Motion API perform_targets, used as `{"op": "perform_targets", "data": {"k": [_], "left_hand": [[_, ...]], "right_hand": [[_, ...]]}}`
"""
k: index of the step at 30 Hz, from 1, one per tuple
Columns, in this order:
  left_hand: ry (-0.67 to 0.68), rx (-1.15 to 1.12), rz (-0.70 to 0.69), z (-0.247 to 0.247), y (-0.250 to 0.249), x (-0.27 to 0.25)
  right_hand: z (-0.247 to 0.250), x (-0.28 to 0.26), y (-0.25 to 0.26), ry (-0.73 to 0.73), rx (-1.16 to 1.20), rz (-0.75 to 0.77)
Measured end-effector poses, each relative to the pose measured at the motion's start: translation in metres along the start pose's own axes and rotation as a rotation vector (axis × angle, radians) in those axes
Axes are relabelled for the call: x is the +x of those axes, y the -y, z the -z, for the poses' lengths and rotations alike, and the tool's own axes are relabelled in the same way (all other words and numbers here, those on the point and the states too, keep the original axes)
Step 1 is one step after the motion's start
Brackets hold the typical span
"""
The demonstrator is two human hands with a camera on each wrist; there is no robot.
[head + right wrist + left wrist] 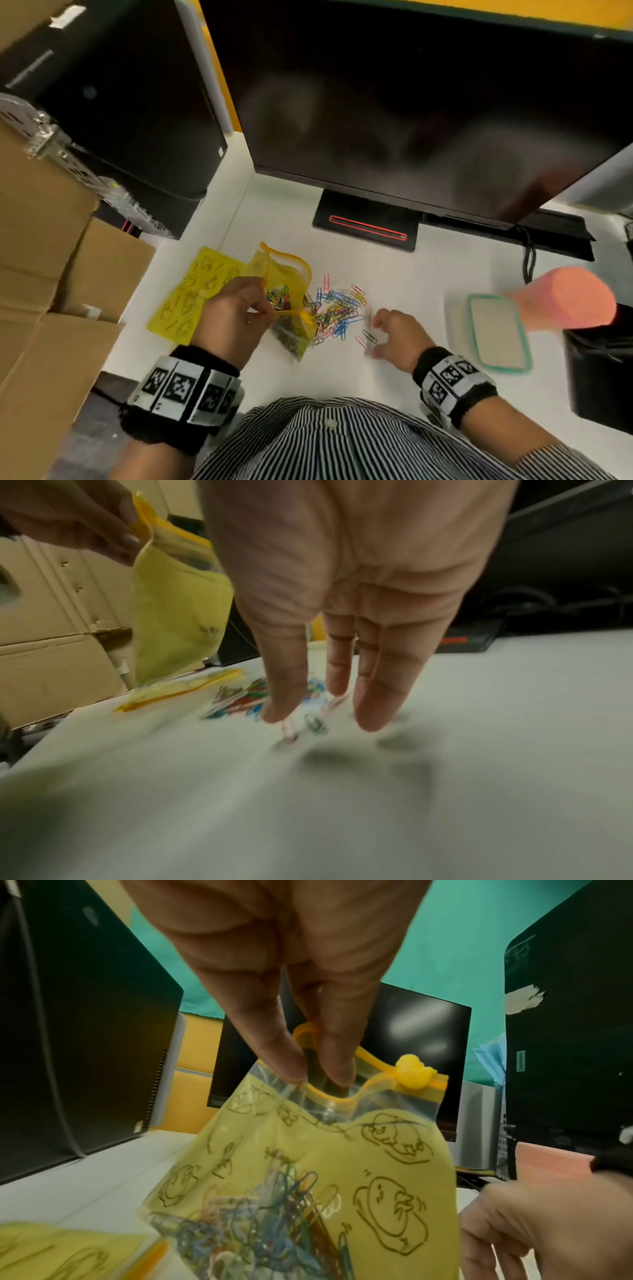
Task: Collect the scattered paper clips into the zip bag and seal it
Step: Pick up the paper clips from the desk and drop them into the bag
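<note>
My left hand (pixel 236 308) pinches the rim of the yellow zip bag (pixel 286 301) between thumb and fingertips (pixel 337 1066), holding it up off the desk (pixel 411 284) with its mouth gaping; a tangle of clips already sits in its bottom. The duck-shaped slider (pixel 414 1074) is parked at the far end of the zip track, so the bag is not sealed.

My right hand (pixel 394 339) is down at the desk with its fingers spread and straight, clamped on nothing that I can make out. Two stray clips (pixel 366 337) lie right at its fingertips, one pink and one dark, their long axes running roughly near-left to far-right in the head view. The wrist view is blurred, so I cannot tell whether a fingertip touches them.

The main pile of coloured paper clips (pixel 337 308) lies between my hands, just right of the bag and left of the right hand. I judge the right hand is the nearer one for the pick, and everything it gathers has to travel leftward to the open mouth.

A second flat yellow bag (pixel 181 294) lies on the desk left of my left hand, and a green-rimmed lid (pixel 496 332) lies to the right.
</note>
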State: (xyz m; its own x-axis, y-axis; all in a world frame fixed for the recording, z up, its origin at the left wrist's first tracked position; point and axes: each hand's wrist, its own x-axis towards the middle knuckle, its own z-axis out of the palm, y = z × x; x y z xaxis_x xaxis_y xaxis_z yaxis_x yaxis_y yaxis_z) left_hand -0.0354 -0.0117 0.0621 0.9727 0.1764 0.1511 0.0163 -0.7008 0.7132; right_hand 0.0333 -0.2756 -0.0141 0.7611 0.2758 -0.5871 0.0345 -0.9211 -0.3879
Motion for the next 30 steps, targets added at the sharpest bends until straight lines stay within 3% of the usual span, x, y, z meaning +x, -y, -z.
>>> {"op": "perform_targets", "data": {"k": [5, 13, 16, 23, 27, 30], "left_hand": [[0.03, 0.041, 0.058, 0.012, -0.013, -0.03], [0.068, 0.084, 0.086, 0.005, -0.037, -0.059], [0.044, 0.076, 0.11, 0.003, -0.041, -0.065], [0.057, 0.117, 0.111, 0.004, -0.036, -0.065], [0.068, 0.097, 0.095, 0.008, -0.025, -0.053], [0.098, 0.088, 0.09, 0.007, -0.01, -0.043]], "right_hand": [[-0.02, 0.003, 0.006, -0.076, -0.034, 0.068], [-0.006, 0.033, 0.014, -0.177, -0.089, 0.246], [-0.005, 0.038, 0.019, -0.146, -0.116, 0.332], [-0.014, 0.045, 0.018, -0.182, -0.19, 0.342], [-0.009, 0.047, 0.016, -0.235, -0.024, 0.252], [0.003, 0.039, 0.025, -0.318, 0.314, 0.156]]}}
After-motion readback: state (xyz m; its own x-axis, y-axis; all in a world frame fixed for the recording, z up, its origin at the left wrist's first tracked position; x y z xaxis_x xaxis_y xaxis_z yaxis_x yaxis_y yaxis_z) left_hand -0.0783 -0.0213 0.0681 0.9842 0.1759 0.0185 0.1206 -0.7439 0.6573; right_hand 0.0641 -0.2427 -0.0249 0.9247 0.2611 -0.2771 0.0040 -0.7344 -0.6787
